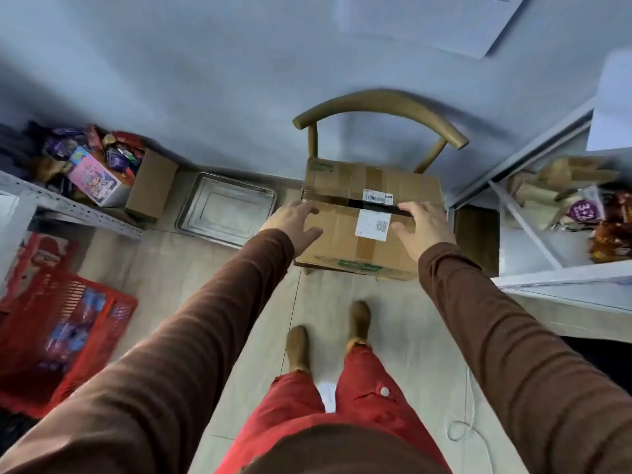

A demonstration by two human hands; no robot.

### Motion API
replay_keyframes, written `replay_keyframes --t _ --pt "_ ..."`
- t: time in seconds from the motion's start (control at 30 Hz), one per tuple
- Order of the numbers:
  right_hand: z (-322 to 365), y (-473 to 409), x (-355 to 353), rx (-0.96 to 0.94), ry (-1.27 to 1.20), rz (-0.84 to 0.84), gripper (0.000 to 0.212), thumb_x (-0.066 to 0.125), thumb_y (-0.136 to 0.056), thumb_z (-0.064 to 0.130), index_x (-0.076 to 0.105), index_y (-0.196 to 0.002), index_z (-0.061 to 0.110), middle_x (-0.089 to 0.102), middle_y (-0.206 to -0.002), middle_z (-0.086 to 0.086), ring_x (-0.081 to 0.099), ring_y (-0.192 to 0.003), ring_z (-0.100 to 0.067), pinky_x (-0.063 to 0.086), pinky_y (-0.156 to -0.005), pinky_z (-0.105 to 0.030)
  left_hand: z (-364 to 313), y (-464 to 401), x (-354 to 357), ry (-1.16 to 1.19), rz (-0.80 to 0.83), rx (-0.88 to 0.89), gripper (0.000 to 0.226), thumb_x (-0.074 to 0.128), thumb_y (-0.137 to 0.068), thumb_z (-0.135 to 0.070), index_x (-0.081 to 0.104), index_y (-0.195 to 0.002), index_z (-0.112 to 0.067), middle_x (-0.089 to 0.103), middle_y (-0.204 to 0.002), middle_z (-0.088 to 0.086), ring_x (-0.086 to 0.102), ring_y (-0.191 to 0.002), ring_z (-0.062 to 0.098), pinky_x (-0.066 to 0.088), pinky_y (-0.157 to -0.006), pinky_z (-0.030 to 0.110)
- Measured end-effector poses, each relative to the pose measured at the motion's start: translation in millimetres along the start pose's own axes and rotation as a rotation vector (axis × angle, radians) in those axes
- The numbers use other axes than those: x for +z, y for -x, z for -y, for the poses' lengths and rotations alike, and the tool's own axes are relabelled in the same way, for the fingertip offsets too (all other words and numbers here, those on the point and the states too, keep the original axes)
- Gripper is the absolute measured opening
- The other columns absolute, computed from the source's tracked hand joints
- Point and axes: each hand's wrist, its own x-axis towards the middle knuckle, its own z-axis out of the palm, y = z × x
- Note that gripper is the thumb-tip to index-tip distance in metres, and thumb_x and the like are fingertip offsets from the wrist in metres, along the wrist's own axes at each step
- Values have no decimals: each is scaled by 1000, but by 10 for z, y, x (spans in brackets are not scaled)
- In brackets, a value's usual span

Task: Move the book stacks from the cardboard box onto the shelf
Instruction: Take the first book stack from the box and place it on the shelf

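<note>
Brown corrugated cardboard, crossed with strips of tan tape, made up the closed rectangular cardboard box [371, 213], which was seen resting on the seat of a wooden chair with a curved olive-brown backrest [379, 109]. A barcode sticker and a white label with a square code were fixed to the top of the box, and a dark slit was visible where its two top flaps met. No book stacks could be seen, since the flaps were shut.

The left hand [294, 224] was laid at the left edge of the box, its fingers spread and straight, with the fingertips at the flap seam. The right hand [422, 227] was placed on the right part of the box top, fingers likewise spread and relaxed, nothing being pinched or gripped. Both arms were covered by dark brown sleeves.

To the right of the box, a white metal shelf [564, 275] was seen, with snack packets lying in its lower bay. To the left of the box, a shallow silver metal tray [225, 208] was leaned on the floor against the blue wall. Farther left of the box, a small open carton of colourful packets [102, 169] was set on a grey rack, and a red plastic basket [58, 340] was placed on the floor below it.
</note>
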Motion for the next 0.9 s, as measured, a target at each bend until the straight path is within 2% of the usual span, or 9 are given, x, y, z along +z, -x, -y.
replay_keyframes --t 0.1,0.23,0.43,0.53,0.63,0.7,0.73,0.83,0.9 --pt "-215 -279 19 30 53 56 41 59 -96 33 58 -134 19 56 -136 -10 48 -128 -34 39 -108 -45 -138 -296 84 -39 34 -40 45 60 -93 -34 53 -136 -21 52 -140 5 50 -127 24 40 -107 39" --pt "-452 -627 63 26 170 200 39 52 -98 39 59 -133 23 56 -136 -6 50 -127 -30 36 -105 -41 -268 -730 286 -112 91 -90 50 59 -94 -34 50 -140 -18 49 -144 8 46 -132 28 37 -112 42" --pt "-700 -903 178 65 169 369 42 43 -99 47 60 -130 24 57 -137 -6 50 -128 -29 37 -108 -45 -261 -1157 540 -220 170 -146 54 55 -95 -41 45 -143 -19 50 -145 9 43 -133 30 37 -110 45" --pt "-771 -973 201 74 180 432 43 35 -102 51 62 -123 25 63 -127 -7 54 -118 -30 42 -98 -42 -195 -1267 572 -242 189 -127 50 49 -97 -45 46 -142 -24 58 -139 8 51 -127 30 42 -103 44" --pt "-784 -1030 149 98 101 428 46 30 -103 52 63 -112 21 70 -114 -8 61 -99 -30 45 -84 -38 -155 -1320 468 -208 223 -126 43 40 -99 -51 60 -127 -26 67 -124 7 61 -111 28 48 -93 38" --pt "-751 -1059 109 99 126 503 48 31 -103 54 61 -117 20 68 -116 -7 62 -102 -30 47 -86 -37 -152 -1299 369 -199 358 -145 43 44 -97 -52 61 -126 -25 67 -124 8 61 -109 28 49 -94 38" --pt "-735 -1072 113 85 162 560 46 33 -102 54 61 -118 22 68 -118 -6 62 -104 -29 48 -88 -37 -162 -1264 340 -232 465 -148 45 49 -96 -51 57 -131 -25 65 -126 9 62 -108 28 50 -94 39" --pt "-681 -1102 177 17 213 692 40 42 -101 49 59 -127 25 64 -129 -5 60 -114 -26 46 -95 -35 -198 -1115 357 -345 750 -131 76 66 -86 -48 31 -151 -33 59 -135 9 65 -104 26 54 -94 42" --pt "-618 -1128 244 -33 218 754 44 45 -101 47 53 -138 23 58 -137 -6 58 -120 -26 45 -100 -34 -203 -1023 456 -476 818 -39 98 75 -79 -48 16 -156 -35 43 -152 8 55 -125 29 47 -104 44"
